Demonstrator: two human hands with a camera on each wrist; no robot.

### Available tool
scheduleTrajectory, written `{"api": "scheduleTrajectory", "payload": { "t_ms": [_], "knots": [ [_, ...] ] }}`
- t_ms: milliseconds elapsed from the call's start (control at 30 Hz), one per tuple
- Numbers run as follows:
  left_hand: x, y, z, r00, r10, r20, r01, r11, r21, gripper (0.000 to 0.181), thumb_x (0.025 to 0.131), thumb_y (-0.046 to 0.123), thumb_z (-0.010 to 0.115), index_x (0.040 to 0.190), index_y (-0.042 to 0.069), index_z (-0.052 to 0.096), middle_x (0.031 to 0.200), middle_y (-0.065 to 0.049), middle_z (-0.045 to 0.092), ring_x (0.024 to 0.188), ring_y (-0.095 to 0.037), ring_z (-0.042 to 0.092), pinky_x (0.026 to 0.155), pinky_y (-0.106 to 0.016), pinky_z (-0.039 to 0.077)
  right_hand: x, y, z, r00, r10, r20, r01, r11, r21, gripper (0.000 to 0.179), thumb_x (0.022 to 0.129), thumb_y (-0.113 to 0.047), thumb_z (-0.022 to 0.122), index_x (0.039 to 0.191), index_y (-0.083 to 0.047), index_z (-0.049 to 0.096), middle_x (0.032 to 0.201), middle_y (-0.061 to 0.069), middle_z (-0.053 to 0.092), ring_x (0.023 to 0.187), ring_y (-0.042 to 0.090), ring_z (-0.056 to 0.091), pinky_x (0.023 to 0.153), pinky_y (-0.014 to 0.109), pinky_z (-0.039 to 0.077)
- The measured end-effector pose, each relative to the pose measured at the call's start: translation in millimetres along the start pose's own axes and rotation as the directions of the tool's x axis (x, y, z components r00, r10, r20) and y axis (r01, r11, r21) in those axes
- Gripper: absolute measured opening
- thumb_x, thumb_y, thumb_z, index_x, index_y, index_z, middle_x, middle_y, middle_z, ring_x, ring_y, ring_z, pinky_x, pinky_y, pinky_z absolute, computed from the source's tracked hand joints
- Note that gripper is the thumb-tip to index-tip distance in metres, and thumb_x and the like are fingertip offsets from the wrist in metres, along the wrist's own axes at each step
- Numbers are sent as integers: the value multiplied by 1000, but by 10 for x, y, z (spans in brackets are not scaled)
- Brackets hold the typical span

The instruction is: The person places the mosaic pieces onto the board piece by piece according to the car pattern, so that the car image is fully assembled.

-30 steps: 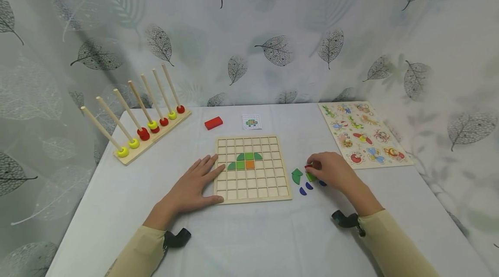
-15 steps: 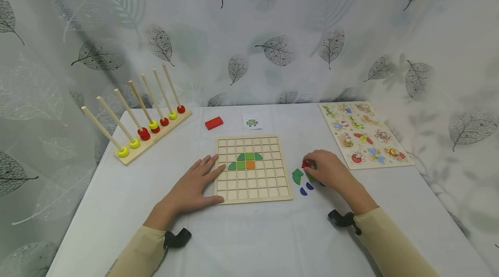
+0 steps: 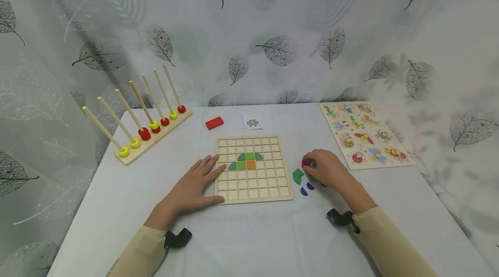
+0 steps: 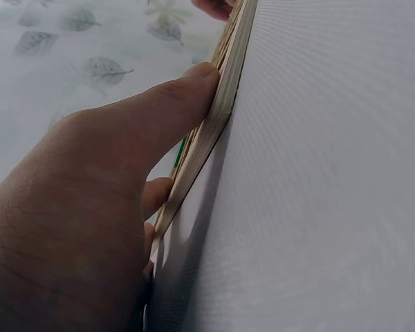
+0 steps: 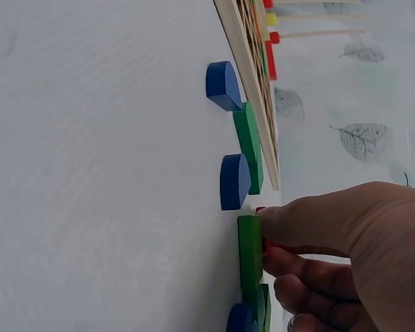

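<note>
My left hand rests spread at the left edge of a wooden grid board, its thumb on the near corner. Several green pieces and an orange square sit in the board's cells. Right of the board, my right hand pinches a small red block between thumb and fingers; most of it is hidden. Below those fingers stands a green block. Loose green pieces and blue half-round pieces lie beside that hand.
Behind the board lie a red block and a small picture card. At the back left stands a wooden peg rack with red and yellow beads. An animal puzzle board lies at the back right.
My right hand has shifted slightly left and away from me with the red block, then stays nearly still. The left hand has not moved on the board.
</note>
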State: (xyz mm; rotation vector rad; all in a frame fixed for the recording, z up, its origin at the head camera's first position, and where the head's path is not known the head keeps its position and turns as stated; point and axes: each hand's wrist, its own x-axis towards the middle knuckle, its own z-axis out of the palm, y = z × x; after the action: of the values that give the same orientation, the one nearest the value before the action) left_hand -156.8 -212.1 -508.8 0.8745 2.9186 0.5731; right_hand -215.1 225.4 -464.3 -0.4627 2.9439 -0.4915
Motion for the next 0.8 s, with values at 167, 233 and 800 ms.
{"api": "scheduleTrajectory", "payload": {
  "t_ms": [167, 233, 800],
  "knots": [
    [2, 2, 4, 1000, -4, 2, 4, 1000, 1, 98, 92, 75, 66, 170, 22, 40, 180, -7, 19, 166, -32, 13, 133, -50, 14, 18, 9, -17, 1000, 0, -14, 0, 1000, 20, 30, 94, -16, 86, 121, -4, 80, 97, 3, 70, 87, 23, 62, 79, 41, 58],
    [3, 4, 4, 1000, -6, 4, 6, 1000, 1, 98, 92, 75, 66, 170, 22, 40, 180, -7, 19, 166, -32, 13, 133, -50, 14, 24, 6, -31, 1000, -5, -26, 6, 1000, 27, 30, 94, -16, 85, 121, -5, 79, 96, 2, 70, 86, 22, 61, 78, 41, 57],
    [-1, 4, -2, 1000, -7, 3, 7, 1000, -2, 99, 92, 76, 66, 170, 23, 40, 180, -7, 20, 166, -32, 14, 133, -49, 14, 102, -188, -209, 987, -109, -115, 115, 992, 46, 26, 95, -16, 86, 119, -9, 80, 101, 1, 72, 93, 25, 62, 79, 39, 56]
  ]
}}
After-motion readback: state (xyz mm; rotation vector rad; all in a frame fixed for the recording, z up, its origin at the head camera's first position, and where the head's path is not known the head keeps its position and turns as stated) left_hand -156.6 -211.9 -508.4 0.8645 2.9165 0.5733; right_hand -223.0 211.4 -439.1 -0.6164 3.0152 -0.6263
